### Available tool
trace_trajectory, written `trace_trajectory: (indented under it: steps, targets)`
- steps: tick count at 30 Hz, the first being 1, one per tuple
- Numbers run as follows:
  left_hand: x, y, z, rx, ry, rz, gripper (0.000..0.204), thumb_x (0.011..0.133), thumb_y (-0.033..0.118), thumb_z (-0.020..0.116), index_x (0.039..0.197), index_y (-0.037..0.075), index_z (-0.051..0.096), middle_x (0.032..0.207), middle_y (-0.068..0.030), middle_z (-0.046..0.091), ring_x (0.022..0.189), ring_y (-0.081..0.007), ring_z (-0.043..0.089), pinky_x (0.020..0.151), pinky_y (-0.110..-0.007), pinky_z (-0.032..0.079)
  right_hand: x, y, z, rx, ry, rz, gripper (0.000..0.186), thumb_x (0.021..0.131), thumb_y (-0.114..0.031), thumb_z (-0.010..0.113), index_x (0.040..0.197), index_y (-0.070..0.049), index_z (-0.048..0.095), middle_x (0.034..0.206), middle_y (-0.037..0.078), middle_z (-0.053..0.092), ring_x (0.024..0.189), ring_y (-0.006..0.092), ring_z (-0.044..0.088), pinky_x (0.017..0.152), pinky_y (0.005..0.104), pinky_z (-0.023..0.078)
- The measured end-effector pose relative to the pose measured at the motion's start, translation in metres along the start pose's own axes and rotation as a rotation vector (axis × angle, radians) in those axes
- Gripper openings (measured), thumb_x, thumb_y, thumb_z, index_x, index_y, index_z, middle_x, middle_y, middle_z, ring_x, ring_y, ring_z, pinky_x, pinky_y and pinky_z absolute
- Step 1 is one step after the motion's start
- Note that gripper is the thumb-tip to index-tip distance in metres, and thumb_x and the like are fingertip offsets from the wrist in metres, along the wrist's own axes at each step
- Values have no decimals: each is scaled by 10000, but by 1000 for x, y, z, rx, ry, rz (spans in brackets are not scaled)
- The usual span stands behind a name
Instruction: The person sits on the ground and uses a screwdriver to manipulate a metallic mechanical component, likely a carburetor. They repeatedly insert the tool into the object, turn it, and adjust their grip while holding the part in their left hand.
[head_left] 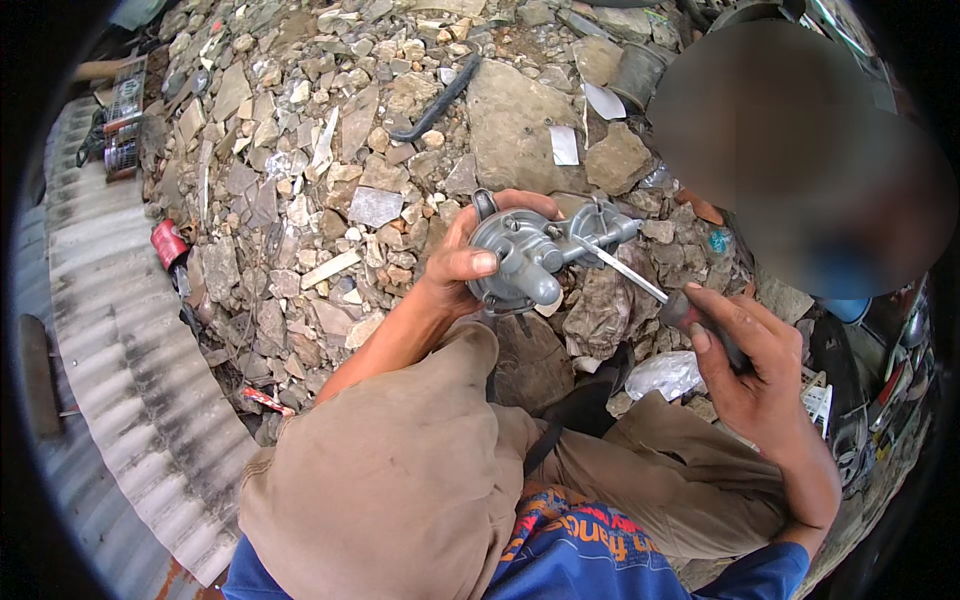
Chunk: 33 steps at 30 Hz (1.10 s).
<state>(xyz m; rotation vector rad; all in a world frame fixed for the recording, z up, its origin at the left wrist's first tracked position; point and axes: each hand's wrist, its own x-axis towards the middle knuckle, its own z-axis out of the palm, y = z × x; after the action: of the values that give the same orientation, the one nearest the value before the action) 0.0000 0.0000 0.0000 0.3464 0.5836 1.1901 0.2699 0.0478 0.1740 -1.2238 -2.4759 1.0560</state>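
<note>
Your left hand (465,250) grips the casting (520,262), presumably to steady it; your right hand (752,362) holds the screwdriver (674,309) by its handle, tip at the casting.

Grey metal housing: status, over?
Left hand gripping grey metal housing. Right hand holding screwdriver, tip at the housing. Nothing seen blocking it.

left edge: pale corrugated sheet (110,290), red object (168,243) beside it | upper left: stone rubble (232,92) | top centre: curved black hose (440,100) | upper right of centre: white scrap (564,146) | right of centre: crumpled clear plastic (663,376)
</note>
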Motion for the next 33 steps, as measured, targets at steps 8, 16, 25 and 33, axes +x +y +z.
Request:
trace_trajectory:
  steps: [8,16,25,33]
  targets:
    - [-2,-1,4,-21,-4,7,843,589,391,791,1263,-59,559,1129,-149,658,954,-218,680,885,-332,556,1,-2,4,-30,27,-44,375,850,24,687,1223,6,654,890,137,683,703,234,663,625,316,519]
    - [-4,1,1,39,16,-34,919,567,434,789,1279,-84,530,1219,-207,600,1003,-294,678,879,-407,584,4,-3,5,-65,18,-90,382,852,4,698,1231,-2,646,943,144,672,749,250,681,635,335,540]
    - [-3,1,1,59,20,-35,893,558,424,787,1254,-84,551,1208,-206,599,987,-286,682,866,-403,585,6,-5,4,-85,9,-93,385,850,-2,701,1231,-1,642,944,152,668,752,261,683,632,344,543]
    - [-3,1,4,132,42,-44,889,546,448,777,1235,-75,571,1193,-181,608,955,-268,679,844,-361,573,6,-7,3,-126,-12,-123,395,841,4,707,1230,7,637,954,155,667,757,283,689,636,356,551]
